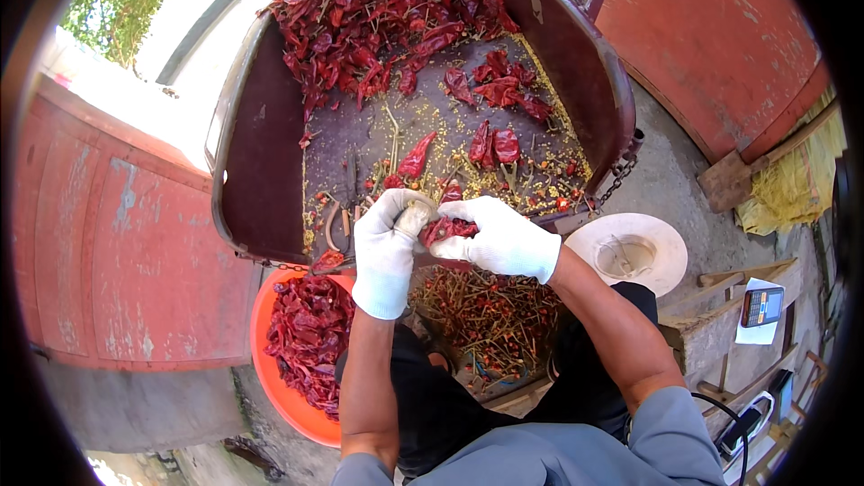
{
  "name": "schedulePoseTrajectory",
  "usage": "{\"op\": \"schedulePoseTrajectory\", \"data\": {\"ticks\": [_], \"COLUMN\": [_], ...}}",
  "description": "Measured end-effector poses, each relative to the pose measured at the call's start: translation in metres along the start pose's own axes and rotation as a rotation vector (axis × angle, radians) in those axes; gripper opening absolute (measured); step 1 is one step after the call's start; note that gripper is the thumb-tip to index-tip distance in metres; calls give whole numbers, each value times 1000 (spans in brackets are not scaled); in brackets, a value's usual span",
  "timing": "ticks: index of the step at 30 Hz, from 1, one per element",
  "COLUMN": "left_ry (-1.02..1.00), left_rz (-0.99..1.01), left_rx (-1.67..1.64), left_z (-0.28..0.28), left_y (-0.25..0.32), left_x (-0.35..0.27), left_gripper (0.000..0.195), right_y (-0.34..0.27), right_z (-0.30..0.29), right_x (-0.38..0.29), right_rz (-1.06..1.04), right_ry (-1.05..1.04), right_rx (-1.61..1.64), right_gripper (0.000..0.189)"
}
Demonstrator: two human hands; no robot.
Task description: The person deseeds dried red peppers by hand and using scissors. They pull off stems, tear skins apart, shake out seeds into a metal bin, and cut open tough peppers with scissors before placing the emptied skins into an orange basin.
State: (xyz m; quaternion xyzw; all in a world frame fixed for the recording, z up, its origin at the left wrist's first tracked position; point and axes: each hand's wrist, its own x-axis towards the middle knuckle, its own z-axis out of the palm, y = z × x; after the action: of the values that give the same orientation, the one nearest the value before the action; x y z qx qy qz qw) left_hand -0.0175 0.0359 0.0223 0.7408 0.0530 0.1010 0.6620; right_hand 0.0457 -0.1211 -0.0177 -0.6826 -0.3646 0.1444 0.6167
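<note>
Both hands wear white knit gloves and meet over the near edge of a metal cart bed [425, 108]. My right hand [496, 236] grips a dried red chili pepper [444, 231]. My left hand [395, 233] has its thumb and fingers, stained at the tips, against the same pepper's left end; whether they pinch it is hidden. Just beyond the hands, single dried chilies [417, 156] lie among yellow seeds. A large heap of dried red chilies [378, 20] fills the far end of the bed. A pair of scissors [334, 226], partly seen, lies left of my left hand.
An orange basin [266, 364] of opened red chilies stands below left. Stems and scraps [493, 317] lie in a pile between the knees. A pale brimmed hat [624, 253] is at right, near a wooden bench [709, 337] bearing a calculator [763, 307]. Chains hang at the cart's corners.
</note>
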Motion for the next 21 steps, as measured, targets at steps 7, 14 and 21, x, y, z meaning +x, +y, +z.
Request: {"op": "schedulePoseTrajectory", "data": {"ticks": [7, 14, 21], "left_ry": [-37, 228, 421], "left_rz": [-125, -78, -91], "left_rx": [166, 25, -822], "left_z": [-3, 7, -40], "left_y": [-1, -2, -42], "left_x": [3, 11, 35], "left_gripper": [8, 16, 15], "right_y": [-13, -15, -19], "right_z": [-6, -3, -10], "right_x": [-7, 2, -1], "right_rz": [-74, -226, -244], "right_ry": [-65, 142, 312], "right_rx": [-725, -766, -559], "right_gripper": [21, 20, 30]}}
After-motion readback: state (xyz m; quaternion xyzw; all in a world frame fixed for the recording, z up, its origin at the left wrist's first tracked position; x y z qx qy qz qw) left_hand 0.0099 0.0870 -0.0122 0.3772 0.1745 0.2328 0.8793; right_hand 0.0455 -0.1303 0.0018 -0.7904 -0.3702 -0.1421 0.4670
